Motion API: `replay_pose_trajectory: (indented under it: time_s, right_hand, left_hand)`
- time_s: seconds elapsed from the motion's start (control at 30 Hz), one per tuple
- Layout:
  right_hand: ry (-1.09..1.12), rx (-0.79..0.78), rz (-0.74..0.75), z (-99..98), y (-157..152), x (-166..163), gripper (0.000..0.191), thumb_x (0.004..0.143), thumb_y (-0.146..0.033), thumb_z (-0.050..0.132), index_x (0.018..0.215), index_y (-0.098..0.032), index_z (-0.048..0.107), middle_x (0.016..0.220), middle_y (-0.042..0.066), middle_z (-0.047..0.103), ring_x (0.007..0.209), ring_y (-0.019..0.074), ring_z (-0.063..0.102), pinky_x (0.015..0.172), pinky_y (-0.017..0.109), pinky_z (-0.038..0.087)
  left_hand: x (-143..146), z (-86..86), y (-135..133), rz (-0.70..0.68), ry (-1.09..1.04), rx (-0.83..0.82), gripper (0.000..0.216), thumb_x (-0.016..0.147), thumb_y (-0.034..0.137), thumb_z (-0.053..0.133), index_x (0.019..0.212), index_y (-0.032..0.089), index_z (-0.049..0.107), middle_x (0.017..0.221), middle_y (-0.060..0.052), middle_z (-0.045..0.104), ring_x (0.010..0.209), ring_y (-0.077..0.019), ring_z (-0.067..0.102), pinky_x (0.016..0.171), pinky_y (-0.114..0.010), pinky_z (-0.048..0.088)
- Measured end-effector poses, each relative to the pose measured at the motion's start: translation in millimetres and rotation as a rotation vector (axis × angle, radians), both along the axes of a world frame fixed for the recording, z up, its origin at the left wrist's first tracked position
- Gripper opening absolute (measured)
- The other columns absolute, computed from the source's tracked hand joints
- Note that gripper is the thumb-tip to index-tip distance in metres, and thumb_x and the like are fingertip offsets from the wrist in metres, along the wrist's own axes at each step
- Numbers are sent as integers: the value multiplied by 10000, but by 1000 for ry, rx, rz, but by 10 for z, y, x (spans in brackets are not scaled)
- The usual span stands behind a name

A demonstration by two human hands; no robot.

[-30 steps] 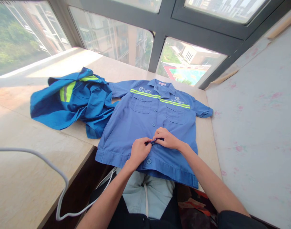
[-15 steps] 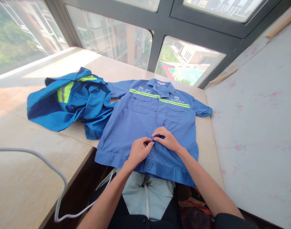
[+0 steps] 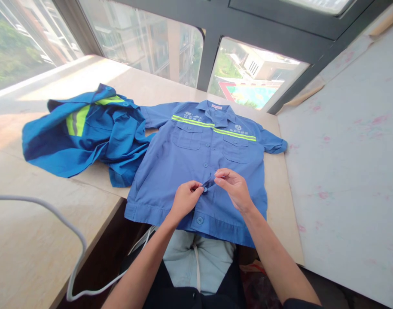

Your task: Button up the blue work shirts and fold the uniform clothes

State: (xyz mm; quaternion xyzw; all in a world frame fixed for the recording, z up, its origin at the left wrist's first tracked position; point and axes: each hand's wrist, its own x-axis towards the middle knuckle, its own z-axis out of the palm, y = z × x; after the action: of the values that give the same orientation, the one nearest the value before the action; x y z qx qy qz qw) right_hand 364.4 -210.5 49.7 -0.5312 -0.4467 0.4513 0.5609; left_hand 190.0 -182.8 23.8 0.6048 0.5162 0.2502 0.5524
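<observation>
A blue short-sleeved work shirt (image 3: 186,163) with yellow-green reflective stripes and white printing lies spread face up before me. At its front placket, my left hand (image 3: 187,198) pinches the cloth beside a button (image 3: 205,189). Just to the right and slightly higher, my right hand (image 3: 233,186) has thumb and forefinger closed together. A dark fold of the placket runs toward those fingertips; what lies between them is too small to make out. Another button (image 3: 200,220) shows on the waistband below my hands.
Left of the shirt, a second blue garment (image 3: 96,137) with a reflective band lies crumpled on the pale ledge (image 3: 31,214). A white cable (image 3: 77,240) loops across the lower left. Windows (image 3: 144,43) stand behind, and a floral-patterned white surface (image 3: 344,171) rises on the right.
My right hand has moved slightly up and right, away from my left hand, and the button between them now shows. My left hand stays at the placket. The view has shifted a little.
</observation>
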Motion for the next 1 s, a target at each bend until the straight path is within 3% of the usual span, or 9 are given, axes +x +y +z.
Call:
replay_pose_trajectory:
  time_s: [0.23,0.67,1.0]
  right_hand:
    - [-87,-8,13,72,-80,-68,156,765,-356,762,799,-231,676,842,7,626,786,153,574,709,273,505]
    - [-232,29,30,-77,-147,-112,110,817,-316,708,831,-223,651,848,12,625,775,156,571,738,292,491]
    - [-380,22,47,-211,-172,-188,134,834,-337,689,868,-222,628,863,21,636,799,172,590,758,304,497]
  left_hand:
    - [-8,-5,20,10,-73,-41,264,793,379,564,816,149,692,760,-40,697,668,-155,588,624,-242,440]
    - [-3,-84,51,8,-119,-54,228,760,356,580,768,144,664,701,-17,643,630,-127,525,594,-229,413]
    - [4,-74,81,18,-188,-155,211,707,353,600,724,147,641,623,13,571,572,-101,462,526,-204,345]
